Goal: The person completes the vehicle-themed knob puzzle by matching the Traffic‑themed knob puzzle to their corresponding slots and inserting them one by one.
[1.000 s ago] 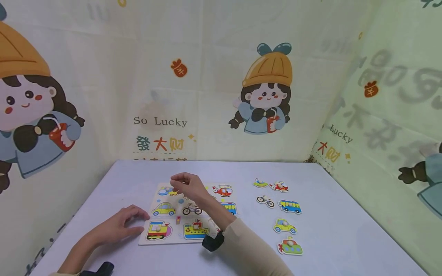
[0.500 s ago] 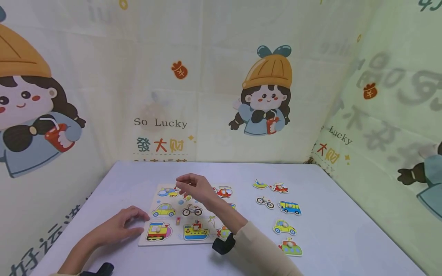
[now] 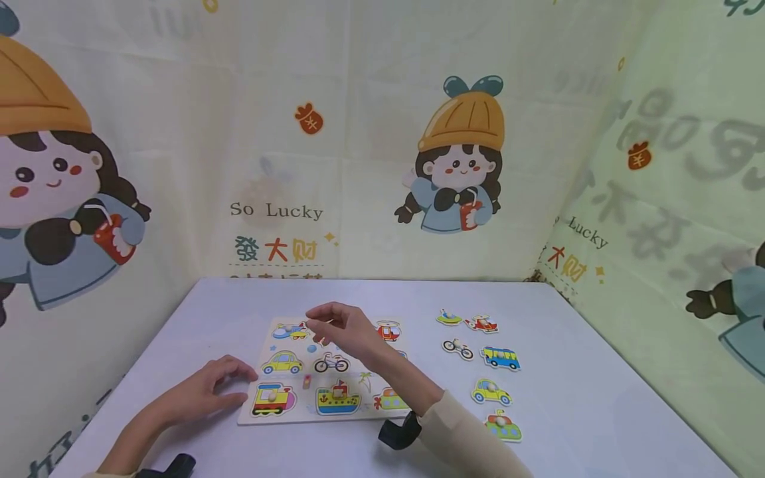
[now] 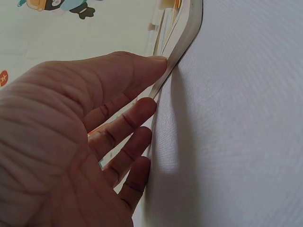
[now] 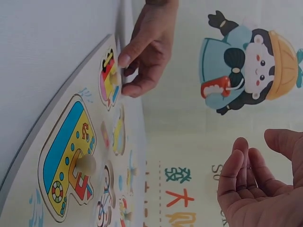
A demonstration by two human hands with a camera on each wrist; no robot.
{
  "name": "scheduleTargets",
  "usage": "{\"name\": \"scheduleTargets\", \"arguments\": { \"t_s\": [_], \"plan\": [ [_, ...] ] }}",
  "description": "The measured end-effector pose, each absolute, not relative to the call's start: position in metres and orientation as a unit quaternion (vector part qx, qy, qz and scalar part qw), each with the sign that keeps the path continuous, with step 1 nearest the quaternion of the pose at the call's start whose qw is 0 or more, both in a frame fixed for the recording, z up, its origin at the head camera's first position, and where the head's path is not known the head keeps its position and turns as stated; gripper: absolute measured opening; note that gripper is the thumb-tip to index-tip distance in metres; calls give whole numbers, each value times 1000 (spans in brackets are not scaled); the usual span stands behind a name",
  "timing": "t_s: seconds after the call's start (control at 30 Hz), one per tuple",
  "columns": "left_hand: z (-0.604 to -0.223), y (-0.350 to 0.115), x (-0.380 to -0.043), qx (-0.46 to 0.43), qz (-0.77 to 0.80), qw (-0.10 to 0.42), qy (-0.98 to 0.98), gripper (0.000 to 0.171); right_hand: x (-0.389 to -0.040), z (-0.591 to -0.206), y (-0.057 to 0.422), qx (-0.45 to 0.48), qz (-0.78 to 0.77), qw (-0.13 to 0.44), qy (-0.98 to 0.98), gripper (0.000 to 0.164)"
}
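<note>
A wooden knob puzzle board [image 3: 299, 417] lies on the table, with vehicle pictures in rows. Its train piece [image 3: 272, 400] and ship piece [image 5: 68, 156] sit in their recesses, knobs up. My left hand [image 3: 206, 392] rests against the board's left edge; in the left wrist view its thumb and fingertips touch that edge, fingers gently bent. Above the back of the board hovers my right hand [image 3: 346, 332], fingers loosely curved. The right wrist view shows nothing between the fingers of this right hand [image 5: 265, 182]. Its hand and forearm hide part of the board's middle and right side.
Right of the board lie several loose pieces: a helicopter [image 3: 481, 324], a bicycle [image 3: 457, 349], a bus [image 3: 501, 358], a car [image 3: 491, 392], a submarine [image 3: 504, 427] partly behind the sleeve, and a small yellow-green piece [image 3: 449, 317]. A printed cloth [image 3: 370, 199] hangs behind the table.
My right hand has shifted a little to the right over the board, uncovering more of the submarine picture on it. The left hand has stayed at the board's edge.
</note>
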State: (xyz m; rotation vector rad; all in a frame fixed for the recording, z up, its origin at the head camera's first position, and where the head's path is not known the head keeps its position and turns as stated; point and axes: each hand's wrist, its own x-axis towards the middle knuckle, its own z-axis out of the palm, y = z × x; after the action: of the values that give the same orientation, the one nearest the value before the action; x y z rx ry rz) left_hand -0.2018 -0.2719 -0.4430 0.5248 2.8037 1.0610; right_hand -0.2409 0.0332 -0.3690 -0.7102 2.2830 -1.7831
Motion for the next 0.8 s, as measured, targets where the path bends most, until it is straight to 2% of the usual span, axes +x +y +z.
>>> {"name": "scheduleTargets", "arguments": {
  "t_s": [0.8],
  "plan": [
    [-432, -276, -207, 183, 353, 58, 916, 34, -238, -353, 70, -228, -576, 66, 782, 30]
  ]
}}
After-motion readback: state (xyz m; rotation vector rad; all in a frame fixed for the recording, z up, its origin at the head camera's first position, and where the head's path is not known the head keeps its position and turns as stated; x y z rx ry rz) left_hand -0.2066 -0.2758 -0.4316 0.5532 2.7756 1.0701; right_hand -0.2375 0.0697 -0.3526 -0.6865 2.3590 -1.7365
